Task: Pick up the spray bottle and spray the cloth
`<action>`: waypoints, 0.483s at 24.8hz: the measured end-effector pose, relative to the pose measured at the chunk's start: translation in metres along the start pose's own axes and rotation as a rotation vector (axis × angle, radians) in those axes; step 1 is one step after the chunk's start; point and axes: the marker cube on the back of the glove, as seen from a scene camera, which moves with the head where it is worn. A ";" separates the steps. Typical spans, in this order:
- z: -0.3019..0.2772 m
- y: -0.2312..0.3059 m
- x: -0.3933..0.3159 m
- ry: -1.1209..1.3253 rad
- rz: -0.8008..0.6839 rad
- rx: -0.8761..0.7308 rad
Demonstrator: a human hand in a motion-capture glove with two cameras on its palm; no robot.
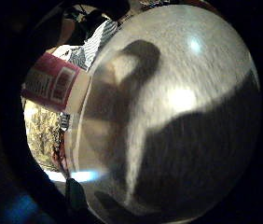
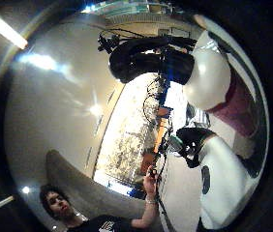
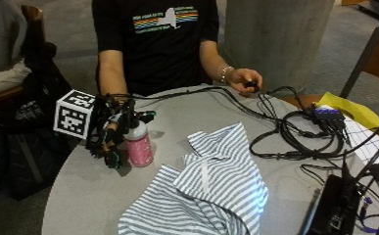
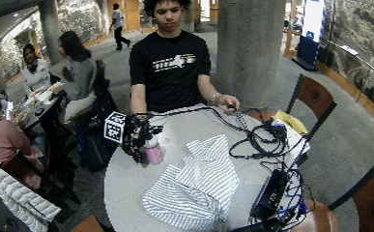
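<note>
A spray bottle (image 3: 139,147) with a pink label and a white neck stands upright near the round grey table's (image 3: 78,191) left edge. My gloved right hand (image 3: 112,132) is against its left side, fingers curled round the neck below the dark spray head. The bottle's base looks to be on the tabletop. A blue-and-white striped cloth (image 3: 212,188), a shirt, lies crumpled just right of the bottle, in the table's middle. In the little finger side palm view the pink label (image 1: 52,84) sits beside the bare tabletop (image 1: 183,70). The thumb side palm view shows the bottle (image 2: 211,77) close by.
The person's bare left hand (image 3: 244,79) holds a bundle of black cables (image 3: 293,134) at the table's far edge. The cables coil over the right side, beside a yellow sheet (image 3: 352,110) and a black box (image 3: 332,208). A concrete pillar (image 3: 277,39) stands behind.
</note>
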 end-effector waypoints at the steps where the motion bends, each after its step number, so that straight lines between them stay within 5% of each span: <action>1: 0.002 -0.003 0.001 -0.001 0.003 -0.004; 12: 0.018 -0.026 0.003 0.015 -0.002 -0.040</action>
